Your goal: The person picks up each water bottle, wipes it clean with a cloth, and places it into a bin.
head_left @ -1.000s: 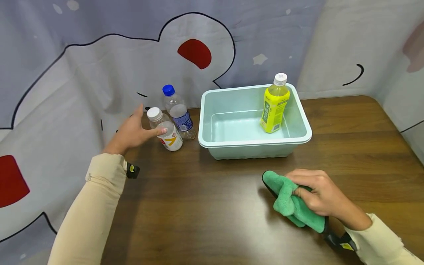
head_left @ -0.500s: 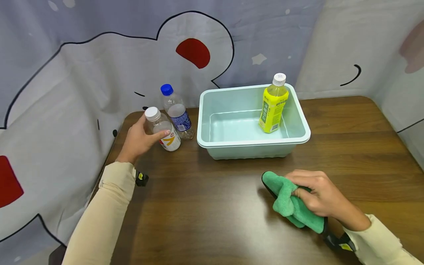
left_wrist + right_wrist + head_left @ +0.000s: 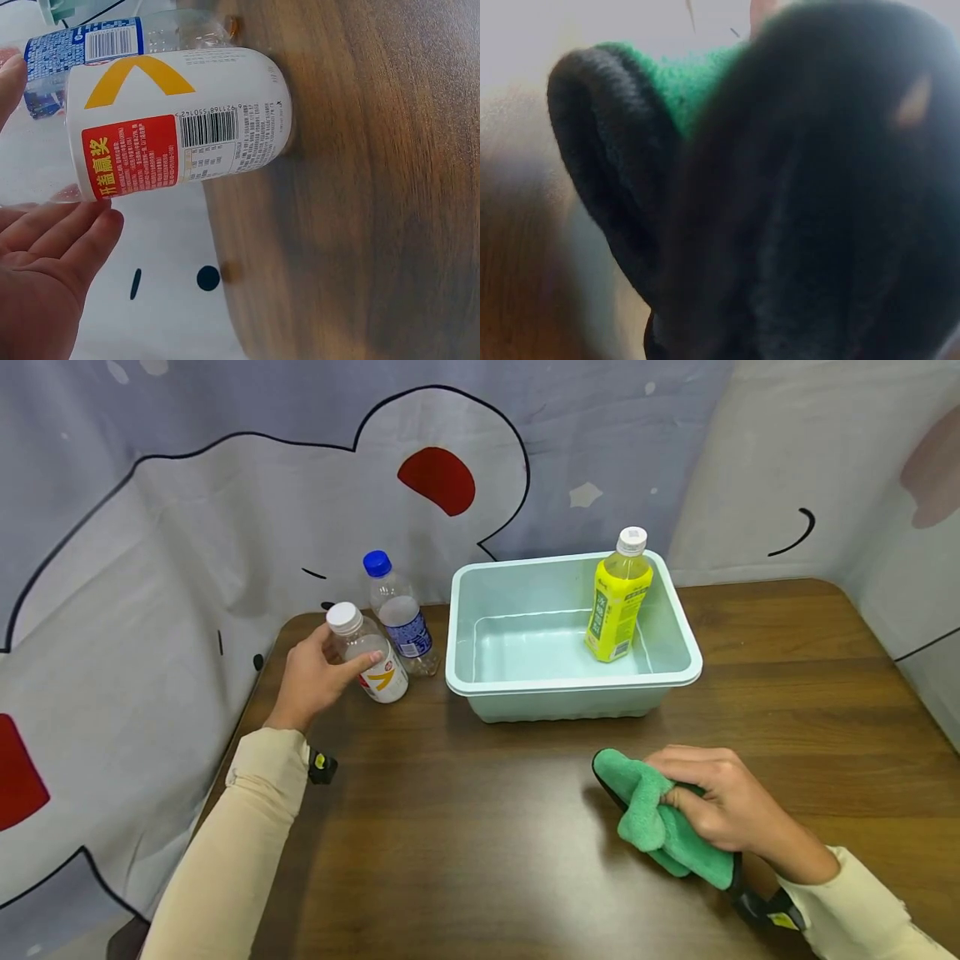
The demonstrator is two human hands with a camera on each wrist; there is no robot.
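My left hand (image 3: 307, 681) has its thumb on the near side of a clear plastic bottle (image 3: 384, 677) with a white cap and a white label, and its fingers behind it. In the left wrist view the fingers (image 3: 82, 232) touch the edge of the bottle's red-and-white label (image 3: 217, 112). The bottle stands on the table. Just behind it leans a blue-capped clear bottle (image 3: 408, 625). My right hand (image 3: 735, 797) grips a bunched green cloth (image 3: 645, 806) over the table; its dark underside (image 3: 817, 195) fills most of the right wrist view.
A pale green plastic basin (image 3: 480, 685) sits mid-table at the back, with a yellow-labelled bottle (image 3: 618, 610) standing in its right end. A patterned curtain (image 3: 247, 527) hangs behind the wooden table (image 3: 465, 818) and along its left side.
My left hand has moved right and closed in round the white-capped bottle, which stays in place. The right hand and green cloth have hardly moved.
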